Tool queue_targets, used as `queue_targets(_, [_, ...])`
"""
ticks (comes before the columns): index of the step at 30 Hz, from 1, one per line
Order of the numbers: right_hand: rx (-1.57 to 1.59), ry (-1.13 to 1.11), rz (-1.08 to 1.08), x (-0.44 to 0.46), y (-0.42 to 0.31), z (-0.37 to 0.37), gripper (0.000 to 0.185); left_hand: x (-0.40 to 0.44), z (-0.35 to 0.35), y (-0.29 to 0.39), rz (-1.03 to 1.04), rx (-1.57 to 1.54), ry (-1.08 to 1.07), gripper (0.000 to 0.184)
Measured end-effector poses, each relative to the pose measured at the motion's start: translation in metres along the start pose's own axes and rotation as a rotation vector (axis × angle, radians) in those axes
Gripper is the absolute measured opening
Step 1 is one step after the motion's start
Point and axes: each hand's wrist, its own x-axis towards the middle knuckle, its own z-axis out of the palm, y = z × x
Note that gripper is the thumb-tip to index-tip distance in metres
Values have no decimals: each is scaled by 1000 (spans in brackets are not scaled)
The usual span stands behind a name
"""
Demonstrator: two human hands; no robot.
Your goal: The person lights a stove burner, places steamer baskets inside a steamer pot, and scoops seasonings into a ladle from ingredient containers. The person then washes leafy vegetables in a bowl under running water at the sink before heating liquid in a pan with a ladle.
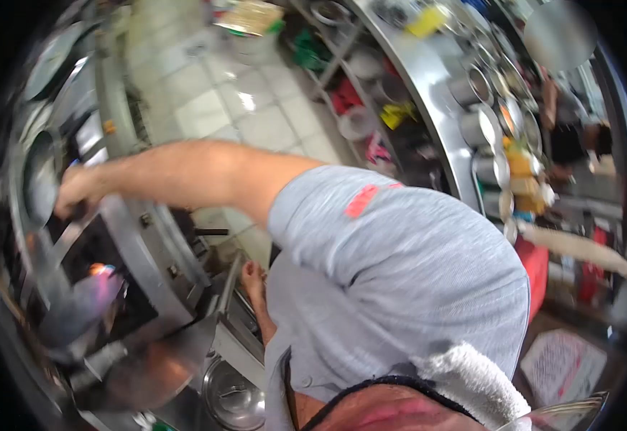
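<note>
My right hand [76, 192] reaches to the left over the stove, its fingers wrapped round something dark and blurred, perhaps a handle. Just beyond it lies a round pan [40, 179] with a pale inside. Nearer me, a blurred wok [80, 309] stands beside a small orange flame [100, 269]. My left hand does not show.
Steel stove front [141, 251]; tiled floor [220, 108]; round metal lid [234, 391] at the bottom. A small bare limb [256, 287], apparently a foot, shows beside my shirt. Across the aisle, a steel counter [428, 79] bears several pots, and a person [575, 140] is behind it.
</note>
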Motion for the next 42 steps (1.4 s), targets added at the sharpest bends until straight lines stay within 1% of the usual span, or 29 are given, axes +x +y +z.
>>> queue_targets(1, [690, 88, 382, 0, -13, 2, 35, 2, 3, 0, -23, 23, -33, 32])
queue_targets(2, [1038, 149, 496, -7, -18, 6, 40, 5, 4, -1, -50, 58, -73, 33])
queue_targets(3, [1235, 244, 552, -2, -8, 13, 44, 11, 7, -5, -76, 97, -115, 33])
queue_targets(4, [1273, 276, 563, -4, -3, 17, 47, 22, 5, -12, -98, 130, -151, 33])
queue_targets(5, [1082, 367, 648, -23, -9, 12, 47, 30, 7, -17, -122, 168, -195, 34])
queue_targets(7, [998, 460, 560, -78, -11, 6, 52, 41, 14, -25, -180, 248, -285, 34])
queue_targets(8, [613, 787, 347, -59, 47, 62, 56, 47, 19, -31, -202, 289, -325, 35])
queue_targets(10, [793, 811, 367, -166, 45, 51, 57, 53, 32, -37, -243, 348, -383, 35])
queue_targets(12, [537, 845, 532, -266, 91, 82, 52, 43, 62, -17, -218, 348, -353, 37])
queue_targets(13, [561, 824, 742, -326, 97, 83, 47, 47, 68, -30, -243, 350, -361, 37])
queue_targets(14, [223, 844, 839, -397, 129, 113, 46, 52, 71, -47, -233, 359, -398, 37])
queue_targets(15, [341, 630, 1175, -460, 129, 100, 40, 54, 73, -59, -222, 369, -433, 38])
queue_targets(16, [-47, 587, 1149, -542, 148, 113, 43, 54, 79, -60, -215, 398, -464, 39])
queue_targets(17, [-21, 875, 1330, -601, 142, 117, 41, 53, 86, -64, -226, 399, -467, 39])
queue_targets(18, [-426, 705, 1397, -650, 119, 89, 36, 52, 92, -68, -223, 439, -459, 39])
queue_targets(19, [-473, 495, 1575, -710, 119, 66, 33, 51, 95, -70, -217, 483, -450, 38])
queue_targets(20, [-632, 646, 1671, -718, 85, 37, 34, 52, 98, -74, -214, 490, -451, 38])
queue_targets(21, [-886, 731, 1835, -768, 84, 34, 41, 53, 99, -81, -222, 481, -455, 37])
queue_targets(22, [-906, 869, 2013, -800, 76, 20, 42, 56, 102, -86, -220, 472, -459, 36])
queue_targets(23, [-709, 736, 2265, -844, 75, 3, 50, 57, 102, -92, -218, 433, -470, 35])
queue_targets(24, [-846, 640, 2380, -861, 69, -6, 63, 60, 104, -93, -201, 388, -480, 34])
queue_targets(25, [-1062, 718, 2302, -914, 76, 8, 71, 58, 112, -79, -199, 418, -451, 32])
queue_targets(26, [-840, 863, 2450, -910, 71, -10, 70, 63, 111, -83, -170, 439, -446, 33])
queue_targets(28, [-514, 886, 2573, -908, 66, -31, 62, 67, 117, -70, -169, 472, -426, 33])
queue_targets(29, [-468, 896, 2584, -916, 70, -32, 60, 72, 117, -65, -207, 504, -417, 33])
queue_targets(34, [-306, 892, 2584, -944, 80, -28, 46, 122, 120, -74, -35, 563, -418, 32])
queue_targets(37, [-309, 861, 2540, -951, 75, -17, 38, 116, 146, -36, 42, 711, -406, 32])
queue_targets(39, [-373, 818, 2492, -950, 67, -10, 33, 113, 168, -15, -39, 756, -435, 33])
queue_targets(42, [-663, 712, 2346, -927, 44, 6, 25, 112, 196, 1, 21, 761, -483, 36])
